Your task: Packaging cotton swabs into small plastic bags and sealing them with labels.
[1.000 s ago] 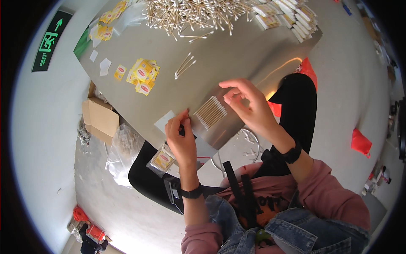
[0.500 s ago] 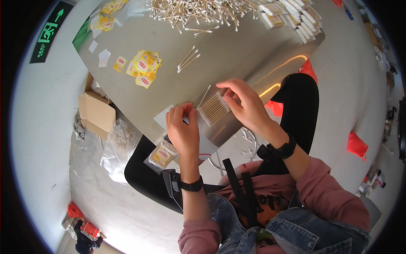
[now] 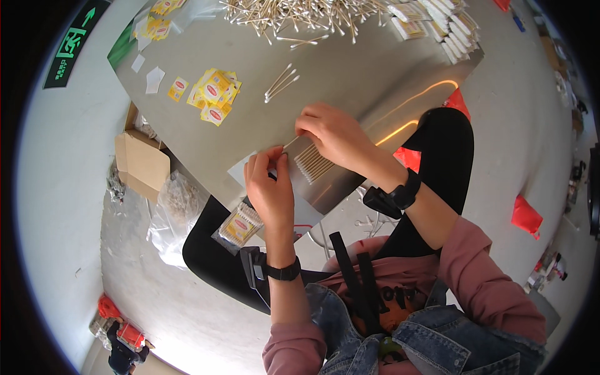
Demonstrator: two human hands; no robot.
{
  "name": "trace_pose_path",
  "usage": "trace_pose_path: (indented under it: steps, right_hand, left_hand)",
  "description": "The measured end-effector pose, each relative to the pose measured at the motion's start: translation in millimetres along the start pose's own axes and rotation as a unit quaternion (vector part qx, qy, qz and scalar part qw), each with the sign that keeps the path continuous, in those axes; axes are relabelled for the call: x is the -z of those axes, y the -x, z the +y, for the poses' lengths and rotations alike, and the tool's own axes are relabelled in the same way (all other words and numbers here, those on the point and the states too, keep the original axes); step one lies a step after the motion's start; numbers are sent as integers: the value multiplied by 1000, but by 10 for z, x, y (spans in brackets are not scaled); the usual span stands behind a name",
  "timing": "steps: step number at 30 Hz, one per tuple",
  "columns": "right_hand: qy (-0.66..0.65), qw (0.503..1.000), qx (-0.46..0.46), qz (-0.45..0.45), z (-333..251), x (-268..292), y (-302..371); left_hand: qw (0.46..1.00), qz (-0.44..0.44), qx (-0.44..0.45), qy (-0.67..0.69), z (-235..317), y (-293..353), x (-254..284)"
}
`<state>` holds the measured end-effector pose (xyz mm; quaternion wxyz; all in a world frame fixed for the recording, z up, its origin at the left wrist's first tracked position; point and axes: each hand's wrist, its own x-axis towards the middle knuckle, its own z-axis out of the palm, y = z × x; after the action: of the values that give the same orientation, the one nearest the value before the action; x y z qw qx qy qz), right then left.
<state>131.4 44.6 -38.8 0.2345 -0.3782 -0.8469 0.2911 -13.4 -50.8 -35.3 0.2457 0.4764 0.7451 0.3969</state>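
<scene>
While the head view shows both hands over the grey table (image 3: pixel 256 128), a single cotton swab (image 3: pixel 291 143) runs slantwise between them, its two ends hidden by the fingers. The left hand (image 3: pixel 270 184) has thumb and forefinger pinched together on the swab's lower end; the right hand (image 3: pixel 337 134), its fingers bunched close, grips the upper end. Just right of the left fingertips and partly covered by the right hand lies a neat row of swabs (image 3: pixel 312 165), side by side. A white sheet (image 3: pixel 237 172) reaches out from behind the left hand, and a clear packet of swabs (image 3: pixel 239 226) is near the left wrist. Beyond the pinch lie three loose swabs (image 3: pixel 281 84), with yellow cards (image 3: pixel 212 94) to their left and a large swab heap (image 3: pixel 306 14) farther off.
</scene>
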Motion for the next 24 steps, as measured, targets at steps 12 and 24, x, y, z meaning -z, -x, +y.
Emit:
trace_pose_path:
  steps: [12,24]
  right_hand:
    - [39,997,-7,61,-91,19,149]
    - [193,980,32,21,-211,-531,131]
  left_hand:
    - [941,177,142,251,116,391,-45]
    - [875,251,122,395,82,593,-187]
